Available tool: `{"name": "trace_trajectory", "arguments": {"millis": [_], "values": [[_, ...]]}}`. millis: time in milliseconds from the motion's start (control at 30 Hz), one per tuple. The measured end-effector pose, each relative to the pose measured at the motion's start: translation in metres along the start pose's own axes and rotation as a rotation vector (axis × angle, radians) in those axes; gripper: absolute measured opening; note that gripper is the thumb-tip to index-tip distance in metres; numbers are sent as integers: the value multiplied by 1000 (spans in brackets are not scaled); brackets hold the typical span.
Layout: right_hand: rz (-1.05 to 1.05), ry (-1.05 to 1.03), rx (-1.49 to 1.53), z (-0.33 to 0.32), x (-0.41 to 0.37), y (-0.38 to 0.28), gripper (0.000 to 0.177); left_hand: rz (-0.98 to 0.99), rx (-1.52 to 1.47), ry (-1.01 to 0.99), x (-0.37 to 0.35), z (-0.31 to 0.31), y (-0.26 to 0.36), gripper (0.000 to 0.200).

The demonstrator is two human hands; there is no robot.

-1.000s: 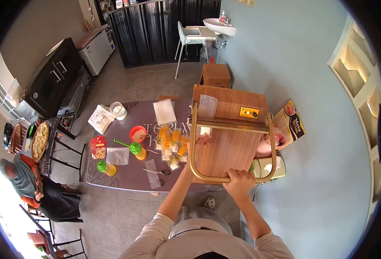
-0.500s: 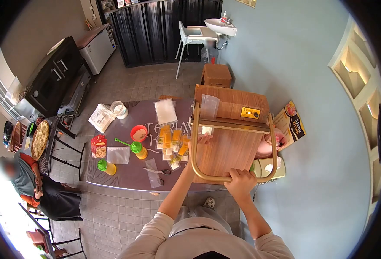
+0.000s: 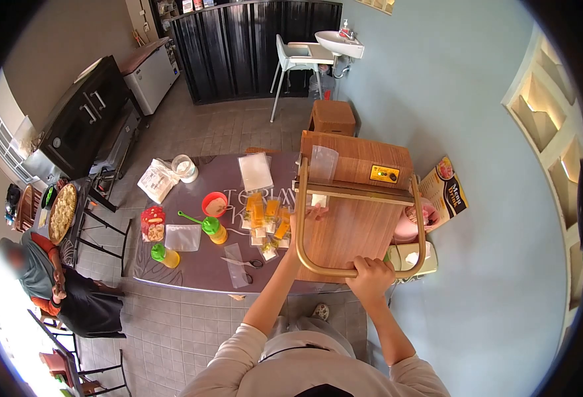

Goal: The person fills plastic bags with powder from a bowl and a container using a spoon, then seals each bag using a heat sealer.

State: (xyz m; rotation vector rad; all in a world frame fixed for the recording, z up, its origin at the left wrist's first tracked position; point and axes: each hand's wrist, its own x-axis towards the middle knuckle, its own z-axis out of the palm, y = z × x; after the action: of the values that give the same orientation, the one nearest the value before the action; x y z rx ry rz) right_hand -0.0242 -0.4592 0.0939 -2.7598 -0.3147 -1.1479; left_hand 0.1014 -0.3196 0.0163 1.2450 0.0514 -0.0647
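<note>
Head view, the only one. Right hand [image 3: 369, 272] is wrapped tight round the near bar of the brass-coloured tubular lever frame [image 3: 423, 228], which hinges on the wood-panelled box machine [image 3: 354, 228] at the table's right end. Left hand [image 3: 306, 217] reaches under the frame's far crossbar, fingers gathered at the lower edge of the small clear pouch with a pale filling [image 3: 317, 200]. Whether they pinch it or only steady it cannot be told. Risk, as judged: those fingertips sit close to the bar line, so a press on the frame could nip or scorch them. The pouch could also slide askew and be caught crooked, or spill. A tall empty clear bag [image 3: 322, 164] stands on the far side of the bar and could get caught too. Containers on the dark purple oval table [image 3: 192, 268]: a cluster of small clear pouches holding orange-yellow pieces [image 3: 265, 217], just left of the machine. Two yellow squeeze bottles with green caps [image 3: 212, 229], contents yellow. A red round bowl [image 3: 214, 204], inside something pale. A clear tub with white contents [image 3: 184, 167]. A red-topped packet of light snacks [image 3: 151, 223]. Flat empty clear bags [image 3: 255, 171]. A pink bowl [image 3: 410, 223] shows beyond the machine, contents unclear.
</note>
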Motion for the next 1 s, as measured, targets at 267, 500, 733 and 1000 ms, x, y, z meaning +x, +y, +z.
{"name": "trace_trajectory", "arguments": {"millis": [267,500,733,1000], "values": [[-10,21,211,-27,32,4,18,174,-10,119,1,7,-2,30],[-133,330,121,-65,137,13,19,261,146,236,-10,23,17,23],[-117,272,28,-66,157,19,20,320,370,341,-18,33,28,21],[-128,279,24,-62,149,20,20,360,592,430,-32,40,34,20]]}}
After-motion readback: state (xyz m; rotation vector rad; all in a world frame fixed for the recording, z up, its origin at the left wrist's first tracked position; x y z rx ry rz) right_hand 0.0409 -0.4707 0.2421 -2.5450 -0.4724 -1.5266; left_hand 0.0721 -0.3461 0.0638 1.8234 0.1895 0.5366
